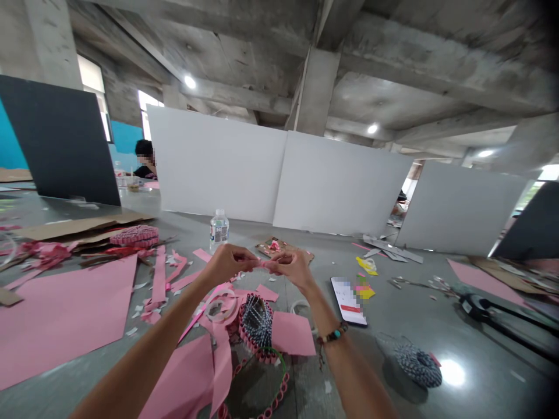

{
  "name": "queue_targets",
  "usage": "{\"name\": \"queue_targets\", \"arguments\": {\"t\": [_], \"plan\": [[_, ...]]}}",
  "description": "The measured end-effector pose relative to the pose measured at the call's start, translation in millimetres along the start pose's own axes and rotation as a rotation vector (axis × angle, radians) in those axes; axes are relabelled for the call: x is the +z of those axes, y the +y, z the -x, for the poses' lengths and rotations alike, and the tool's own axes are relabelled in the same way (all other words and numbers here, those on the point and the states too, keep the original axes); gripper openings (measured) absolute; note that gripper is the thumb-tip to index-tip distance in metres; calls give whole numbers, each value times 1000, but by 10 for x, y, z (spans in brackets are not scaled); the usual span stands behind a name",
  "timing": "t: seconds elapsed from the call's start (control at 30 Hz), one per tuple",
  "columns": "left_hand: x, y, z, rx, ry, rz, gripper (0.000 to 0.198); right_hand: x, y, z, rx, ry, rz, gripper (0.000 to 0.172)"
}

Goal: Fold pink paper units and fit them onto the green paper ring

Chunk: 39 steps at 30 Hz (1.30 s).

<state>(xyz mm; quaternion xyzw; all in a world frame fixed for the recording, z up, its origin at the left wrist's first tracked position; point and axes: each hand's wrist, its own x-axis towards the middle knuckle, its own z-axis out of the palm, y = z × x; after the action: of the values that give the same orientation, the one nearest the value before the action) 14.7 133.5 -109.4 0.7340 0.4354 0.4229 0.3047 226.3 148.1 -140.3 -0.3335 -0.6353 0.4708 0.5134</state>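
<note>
My left hand (227, 263) and my right hand (293, 267) are raised together over the floor, fingers pinched on a small folded pink paper strip (264, 263) held between them. Below my hands lie a ring of clear tape (220, 306) and a round woven paper piece in black, white and pink (257, 326). Pink paper sheets and scraps (65, 314) spread to the left and under my forearms. A beaded bracelet (332, 335) is on my right wrist.
A water bottle (219, 229) stands ahead. A phone (348, 300) lies right of my hands, with a woven grey piece (417, 365) nearer right. White boards (279, 174) wall off the back. A person (145, 160) sits far left. Cardboard (82, 227) lies at left.
</note>
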Motion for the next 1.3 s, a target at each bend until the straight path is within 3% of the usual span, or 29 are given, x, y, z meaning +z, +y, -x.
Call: {"name": "queue_targets", "arguments": {"t": [0.3,0.4,0.6,0.8,1.3], "plan": [[-43,132,39,35,65,-13,27,-48,-81,5,-86,-25,19,43],[-40,132,42,41,52,-5,28,-24,-61,7,-117,-60,33,44],[-54,145,37,60,16,-10,27,10,-148,55,-143,-106,77,30],[-53,219,69,71,-58,-22,23,-12,-240,82,-143,-145,136,35],[-260,145,74,49,-16,-24,31,-150,-254,61,-184,-218,145,41]]}}
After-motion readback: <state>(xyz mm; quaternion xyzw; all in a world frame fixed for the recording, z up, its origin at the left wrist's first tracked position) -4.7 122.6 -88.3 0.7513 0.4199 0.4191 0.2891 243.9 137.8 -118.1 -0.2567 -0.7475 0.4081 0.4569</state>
